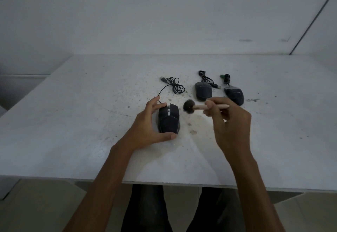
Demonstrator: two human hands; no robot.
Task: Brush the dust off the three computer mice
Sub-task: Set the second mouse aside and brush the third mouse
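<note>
A speckled white table (73, 122) with the left hand (145, 127) curled around a black mouse (168, 120) mid-table, the right hand (231, 122) pinching a brush (198, 107), bristles just right of it, and a 2nd mouse (203, 91) and 3rd mouse (235, 95) behind

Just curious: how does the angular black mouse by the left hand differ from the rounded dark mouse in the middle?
The left hand grips the angular black mouse; the rounded dark mouse lies untouched, farther back. The angular mouse's cable trails loose; the rounded mouse's is bundled. Both are corded and sit on the pale table.
</note>
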